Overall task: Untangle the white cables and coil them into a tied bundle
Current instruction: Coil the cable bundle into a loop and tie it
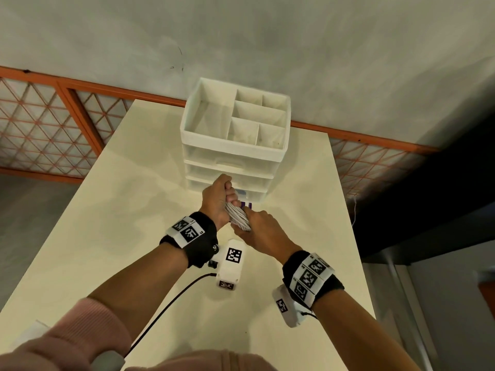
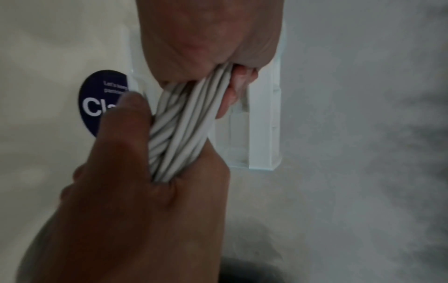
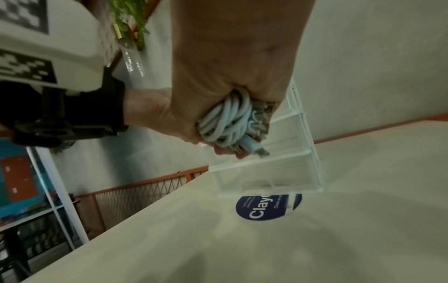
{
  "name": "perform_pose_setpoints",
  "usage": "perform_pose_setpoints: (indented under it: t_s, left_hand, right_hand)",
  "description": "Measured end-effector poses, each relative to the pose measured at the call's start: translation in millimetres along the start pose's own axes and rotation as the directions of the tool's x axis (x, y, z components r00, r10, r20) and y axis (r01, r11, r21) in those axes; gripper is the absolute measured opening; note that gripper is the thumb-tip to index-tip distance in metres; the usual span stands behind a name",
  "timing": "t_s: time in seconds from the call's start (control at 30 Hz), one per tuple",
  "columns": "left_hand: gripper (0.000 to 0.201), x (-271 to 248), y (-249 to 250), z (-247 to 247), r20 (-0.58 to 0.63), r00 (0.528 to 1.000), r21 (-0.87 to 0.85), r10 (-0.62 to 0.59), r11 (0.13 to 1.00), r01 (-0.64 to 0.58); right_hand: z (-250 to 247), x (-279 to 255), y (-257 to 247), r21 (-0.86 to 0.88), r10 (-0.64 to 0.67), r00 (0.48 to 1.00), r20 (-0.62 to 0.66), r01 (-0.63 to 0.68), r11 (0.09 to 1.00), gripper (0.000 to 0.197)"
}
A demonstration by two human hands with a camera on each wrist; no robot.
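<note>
A cream table [image 1: 80, 236] fills the lower frame of the head view, under a grey wall. Nearest, at centre, the right hand [image 1: 261, 232] clenches the lower end of the white cables [image 1: 239, 218], gathered into a twisted hank held above the table. Just beyond, the left hand [image 1: 218, 195] grasps the upper end. Behind them stands a white drawer organiser [image 1: 235, 145], a blue round sticker [image 3: 267, 207] at its foot. The hank looks light, limp and springy, likely to uncoil if released; a plug [image 3: 257, 148] pokes out, so the firm middle seems the best place to grip while tying.
</note>
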State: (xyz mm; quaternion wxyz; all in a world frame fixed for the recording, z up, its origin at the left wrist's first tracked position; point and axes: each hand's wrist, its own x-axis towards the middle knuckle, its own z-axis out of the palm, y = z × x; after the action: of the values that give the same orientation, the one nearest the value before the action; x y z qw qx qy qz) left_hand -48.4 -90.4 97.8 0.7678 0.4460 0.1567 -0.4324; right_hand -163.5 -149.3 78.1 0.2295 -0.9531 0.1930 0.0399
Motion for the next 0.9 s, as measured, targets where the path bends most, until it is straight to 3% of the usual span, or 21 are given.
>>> perform_pose_setpoints:
  t_s: [0.1, 0.17, 0.23, 0.3, 0.4, 0.53, 0.73, 0.83, 0.9]
  left_hand:
    - [0.044, 13, -2, -5, 0.085, 0.987, 0.014, -0.137, 0.991, 0.136]
    - [0.041, 23, -3, -8, 0.134, 0.979, 0.201, -0.152, 0.972, 0.123]
    - [0.054, 31, -3, -11, 0.157, 0.979, 0.366, -0.126, 0.929, 0.061]
    - [0.062, 39, -4, -14, 0.135, 0.989, 0.359, -0.063, 0.933, 0.010]
    - [0.049, 48, -2, -17, 0.064, 0.997, 0.213, 0.039, 0.976, -0.052]
    - [0.058, 50, 0, -16, 0.076, 0.995, 0.206, 0.059, 0.976, -0.073]
    - [0.046, 32, -20, -34, 0.085, 0.995, 0.212, 0.045, 0.975, -0.062]
    - [0.051, 22, -22, -42, 0.065, 0.996, 0.185, 0.061, 0.980, -0.072]
    - [0.058, 17, -22, -44, 0.071, 0.997, 0.204, 0.030, 0.978, -0.044]
  right_hand:
    - [1, 4, 10, 0.127, 0.020, 0.997, 0.077, -0.030, 0.991, 0.031]
    - [-1, 8, 18, 0.278, 0.064, 0.990, 0.124, -0.097, 0.956, 0.017]
    - [-5, 11, 27, 0.341, 0.097, 0.985, 0.145, -0.142, 0.929, 0.014]
    - [-8, 14, 37, 0.348, 0.128, 0.979, 0.162, -0.178, 0.920, 0.014]
    - [-10, 14, 47, 0.349, 0.154, 0.972, 0.178, -0.209, 0.914, 0.014]
    - [-13, 8, 55, 0.389, 0.176, 0.969, 0.175, -0.232, 0.891, 0.022]
    - [-40, 3, 59, 0.388, 0.108, 0.987, 0.118, -0.146, 0.910, 0.023]
    - [-56, 16, 49, 0.401, -0.020, 0.991, 0.130, -0.034, 0.915, 0.017]
    - [-64, 31, 37, 0.354, -0.089, 0.987, 0.134, 0.037, 0.935, 0.025]
